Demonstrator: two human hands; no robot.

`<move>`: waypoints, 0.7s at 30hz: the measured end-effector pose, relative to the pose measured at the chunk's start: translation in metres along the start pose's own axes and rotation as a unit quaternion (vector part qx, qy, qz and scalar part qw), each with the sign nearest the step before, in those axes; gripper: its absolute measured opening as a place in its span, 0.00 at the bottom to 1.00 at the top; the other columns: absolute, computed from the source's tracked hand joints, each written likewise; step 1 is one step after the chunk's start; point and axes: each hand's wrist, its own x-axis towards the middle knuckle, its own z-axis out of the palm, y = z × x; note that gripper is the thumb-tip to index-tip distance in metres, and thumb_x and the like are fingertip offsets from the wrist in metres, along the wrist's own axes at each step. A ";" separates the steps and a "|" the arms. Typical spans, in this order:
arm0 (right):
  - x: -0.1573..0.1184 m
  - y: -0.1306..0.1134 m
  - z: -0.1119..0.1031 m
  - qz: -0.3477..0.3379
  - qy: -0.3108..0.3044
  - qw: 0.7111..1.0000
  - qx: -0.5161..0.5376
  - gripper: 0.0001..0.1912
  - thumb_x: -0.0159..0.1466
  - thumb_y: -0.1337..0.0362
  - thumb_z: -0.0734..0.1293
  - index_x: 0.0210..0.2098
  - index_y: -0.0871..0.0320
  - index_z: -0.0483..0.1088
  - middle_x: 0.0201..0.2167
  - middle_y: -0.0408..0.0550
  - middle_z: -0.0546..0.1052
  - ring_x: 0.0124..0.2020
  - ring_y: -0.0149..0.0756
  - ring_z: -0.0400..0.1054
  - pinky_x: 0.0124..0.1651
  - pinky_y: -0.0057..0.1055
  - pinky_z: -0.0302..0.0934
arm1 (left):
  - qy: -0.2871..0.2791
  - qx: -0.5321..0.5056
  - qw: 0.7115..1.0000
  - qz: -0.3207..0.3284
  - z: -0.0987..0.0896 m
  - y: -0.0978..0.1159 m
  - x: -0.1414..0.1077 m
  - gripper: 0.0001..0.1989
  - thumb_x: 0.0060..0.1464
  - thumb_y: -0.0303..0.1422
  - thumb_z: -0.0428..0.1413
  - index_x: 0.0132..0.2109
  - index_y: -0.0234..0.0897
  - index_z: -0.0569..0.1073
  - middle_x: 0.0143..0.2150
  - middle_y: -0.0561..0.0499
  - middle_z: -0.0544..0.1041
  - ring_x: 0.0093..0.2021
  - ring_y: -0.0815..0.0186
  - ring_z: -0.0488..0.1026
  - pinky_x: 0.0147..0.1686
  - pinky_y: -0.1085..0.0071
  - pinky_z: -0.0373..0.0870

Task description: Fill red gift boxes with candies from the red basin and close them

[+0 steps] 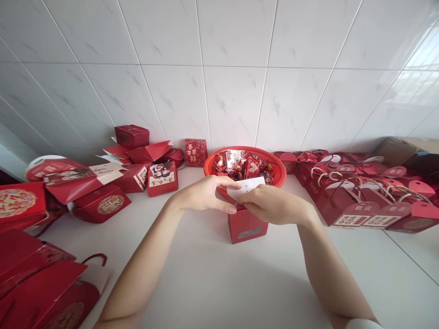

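Red card, mostly, on a pale table (219,283). From where I stand: one small red box (247,224) upright at the table's middle, its oval slot facing the person, just in front of a plastic basket (283,170) of wrapped sweets (253,167). Placement probably keeps the basket within short reach; whether the two touch, cannot tell.

Left hand (202,194): thumb and fingers apart, curved about the box's top left corner, fingertips by the white flap (252,183). Presumably this steadies the upper edge. Right hand (274,203): fingers curled in at the opposite side of the mouth, in front of the flap; cannot tell whether they pinch card or something else. With both hands at the top, the base appears to rest on the table for support.

Right side: handled boxes (370,196) upright in close rows, perhaps to save space. Left side: assorted boxes (113,203) piled at mixed angles, no evident order.
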 end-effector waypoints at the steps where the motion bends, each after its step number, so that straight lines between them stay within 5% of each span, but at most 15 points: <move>1: 0.002 -0.001 0.001 0.008 -0.021 1.000 -0.002 0.15 0.64 0.75 0.57 0.36 0.55 0.72 0.19 0.40 0.64 0.19 0.29 0.51 0.27 0.32 0.42 | 0.002 0.008 1.000 0.000 0.000 -0.001 0.000 0.34 0.43 0.45 0.69 0.59 0.44 0.76 0.65 0.46 0.71 0.65 0.48 0.66 0.57 0.61 0.68; 7: 0.011 0.000 0.003 0.097 -0.117 0.987 0.043 0.14 0.69 0.68 0.55 0.28 0.56 0.62 0.22 0.42 0.63 0.20 0.30 0.54 0.24 0.31 0.46 | 0.001 0.033 0.999 0.005 0.001 -0.001 0.001 0.36 0.43 0.46 0.69 0.60 0.43 0.75 0.67 0.46 0.69 0.69 0.47 0.61 0.60 0.61 0.65; 13: 0.015 0.005 0.007 0.104 -0.128 0.984 0.073 0.23 0.71 0.60 0.56 0.19 0.57 0.51 0.20 0.44 0.63 0.19 0.29 0.52 0.22 0.32 0.46 | -0.005 0.026 1.000 0.003 0.002 -0.003 0.002 0.36 0.43 0.47 0.69 0.60 0.45 0.75 0.68 0.46 0.69 0.69 0.47 0.60 0.62 0.60 0.64; 21: 0.018 0.010 0.009 0.092 -0.127 0.985 0.070 0.23 0.70 0.60 0.57 0.19 0.57 0.52 0.21 0.44 0.63 0.21 0.31 0.54 0.23 0.32 0.49 | -0.006 0.015 0.999 0.038 0.001 -0.002 0.002 0.33 0.44 0.44 0.69 0.58 0.43 0.77 0.62 0.46 0.74 0.64 0.50 0.67 0.62 0.58 0.63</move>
